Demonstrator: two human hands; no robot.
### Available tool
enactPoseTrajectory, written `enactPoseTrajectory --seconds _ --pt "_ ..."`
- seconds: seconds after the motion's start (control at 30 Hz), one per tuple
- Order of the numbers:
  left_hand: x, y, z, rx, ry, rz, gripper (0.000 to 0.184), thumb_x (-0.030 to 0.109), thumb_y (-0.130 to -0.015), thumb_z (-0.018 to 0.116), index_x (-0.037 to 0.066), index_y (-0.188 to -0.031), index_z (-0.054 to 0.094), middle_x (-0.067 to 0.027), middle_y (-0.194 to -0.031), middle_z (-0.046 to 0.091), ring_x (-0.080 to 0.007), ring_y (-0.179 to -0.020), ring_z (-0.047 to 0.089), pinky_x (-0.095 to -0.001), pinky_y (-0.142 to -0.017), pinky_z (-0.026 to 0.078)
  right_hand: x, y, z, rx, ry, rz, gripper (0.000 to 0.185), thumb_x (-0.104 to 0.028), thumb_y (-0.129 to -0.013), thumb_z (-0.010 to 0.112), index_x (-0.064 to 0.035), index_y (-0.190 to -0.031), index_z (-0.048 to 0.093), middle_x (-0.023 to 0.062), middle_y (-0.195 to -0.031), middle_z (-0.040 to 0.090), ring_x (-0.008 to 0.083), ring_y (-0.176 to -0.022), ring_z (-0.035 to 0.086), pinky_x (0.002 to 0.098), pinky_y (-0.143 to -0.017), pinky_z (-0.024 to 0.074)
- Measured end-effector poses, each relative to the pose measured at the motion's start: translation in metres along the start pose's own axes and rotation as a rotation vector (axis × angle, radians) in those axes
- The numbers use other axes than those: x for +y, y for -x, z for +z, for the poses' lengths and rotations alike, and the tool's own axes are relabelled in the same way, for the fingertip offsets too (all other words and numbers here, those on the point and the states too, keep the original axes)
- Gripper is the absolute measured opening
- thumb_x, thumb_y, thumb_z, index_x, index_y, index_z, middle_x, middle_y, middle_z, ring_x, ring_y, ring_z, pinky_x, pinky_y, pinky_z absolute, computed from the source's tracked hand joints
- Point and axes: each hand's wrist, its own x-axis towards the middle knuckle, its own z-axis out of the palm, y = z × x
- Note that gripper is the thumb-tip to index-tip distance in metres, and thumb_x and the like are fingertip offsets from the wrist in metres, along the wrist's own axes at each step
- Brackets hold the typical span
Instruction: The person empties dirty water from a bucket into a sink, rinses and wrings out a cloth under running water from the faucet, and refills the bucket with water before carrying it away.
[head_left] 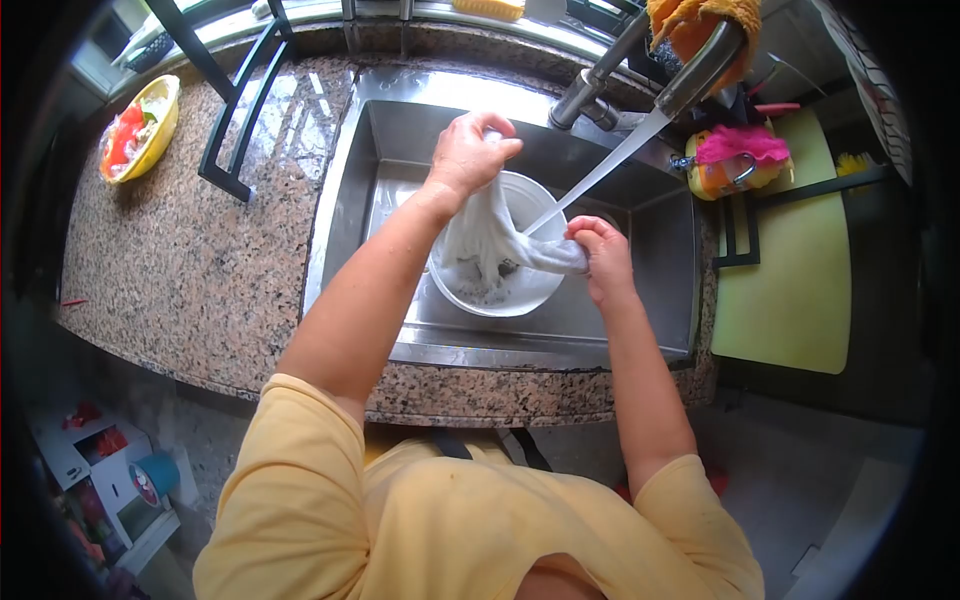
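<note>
A wet whitish cloth [482, 228] stretches between my two hands over a round white tub [515, 306]. My left hand [472, 152] is closed on the cloth's upper end, raised above the tub's far left rim. Past the right rim, my right hand [603, 258] pinches the other end. The cloth's middle sags into the tub, where water and dark bits show. A stream of water [606, 168] runs from the faucet [702, 68] into the tub, which stands in a steel sink [655, 318].
An orange cloth hangs over the faucet. Right of the sink are a green cutting board [790, 290] and a yellow item with a pink scrubber [742, 146]. A yellow bowl [168, 125] and a black metal rack [235, 110] stand on the granite counter [190, 270] at left.
</note>
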Motion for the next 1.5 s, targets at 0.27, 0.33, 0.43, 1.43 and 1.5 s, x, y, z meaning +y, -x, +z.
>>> enactPoseTrajectory --seconds 0.27,0.33,0.43,1.43,1.5 --pt "0.027 0.031 0.030 -0.354 0.415 -0.217 0.015 0.015 -0.082 0.061 0.006 -0.094 0.063 -0.0021 -0.079 0.061 -0.0084 -0.073 0.055 -0.0253 -0.067 0.047 0.016 0.004 0.053 -0.052 0.428 -0.344 0.029 -0.016 -0.077 0.069 -0.0020 -0.100 0.059 0.0054 -0.092 0.062 0.0135 -0.087 0.058 0.0293 -0.079 0.0447" --pt "0.041 0.028 0.031 -0.323 0.140 0.057 0.018 0.017 -0.083 0.062 0.005 -0.095 0.065 -0.0031 -0.080 0.064 -0.0087 -0.071 0.057 -0.0247 -0.067 0.048 0.034 -0.007 0.065 0.038 0.330 -0.520 0.033 -0.022 -0.074 0.073 -0.0032 -0.098 0.061 0.0074 -0.093 0.064 0.0142 -0.082 0.060 0.0331 -0.076 0.0462" --pt "0.046 0.021 0.010 -0.326 0.124 0.102 0.021 0.021 -0.082 0.064 0.005 -0.096 0.066 -0.0038 -0.080 0.065 -0.0083 -0.073 0.058 -0.0251 -0.068 0.048 0.035 -0.011 0.036 -0.034 0.498 -0.271 0.027 -0.022 -0.077 0.071 -0.0044 -0.096 0.064 0.0057 -0.084 0.064 0.0125 -0.078 0.060 0.0315 -0.073 0.0471" --pt "-0.068 0.074 0.088 -0.360 -0.073 0.071 0.065 0.026 -0.061 0.081 0.017 -0.118 0.053 -0.0139 -0.118 0.053 -0.0249 -0.118 0.044 -0.0383 -0.096 0.039 -0.085 0.038 0.038 -0.038 0.126 -0.399 0.010 -0.013 -0.085 0.065 -0.0043 -0.082 0.061 -0.0054 -0.070 0.055 0.0017 -0.066 0.048 0.0166 -0.059 0.0380" --pt "-0.071 0.078 0.094 -0.310 0.475 -0.110 0.048 0.016 -0.067 0.076 0.011 -0.109 0.054 -0.0086 -0.106 0.056 -0.0175 -0.102 0.051 -0.0318 -0.088 0.042 -0.094 0.043 0.020 -0.021 -0.048 -0.472 0.009 -0.014 -0.085 0.064 -0.0057 -0.085 0.061 -0.0033 -0.075 0.058 0.0039 -0.071 0.053 0.0176 -0.063 0.0415"
